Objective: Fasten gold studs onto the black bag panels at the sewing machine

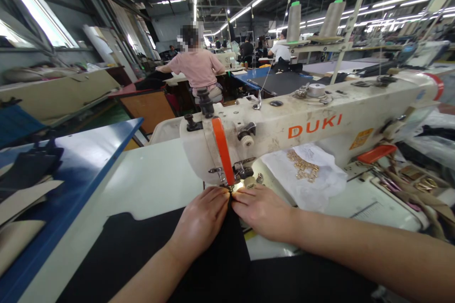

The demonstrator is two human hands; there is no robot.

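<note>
A large piece of black fabric (213, 265) lies over the front of the white sewing machine table (159, 175) and hangs toward me. Its narrow upper part runs under the needle area of the sewing machine (270, 123). My left hand (204, 215) is closed on the fabric just left of the needle, fingers pressed together. On the other side my right hand (265, 210) pinches the fabric edge, its fingertips close to the left ones. The presser foot and the stitching spot are mostly hidden behind my fingers.
Gold metal rings (304, 166) lie on a white plastic bag (320, 189) under the machine arm. A tray of tools (415, 180) stands at right. Dark cut pieces (31, 165) rest on a blue table (95, 147) at left. A person in pink (197, 68) sits ahead.
</note>
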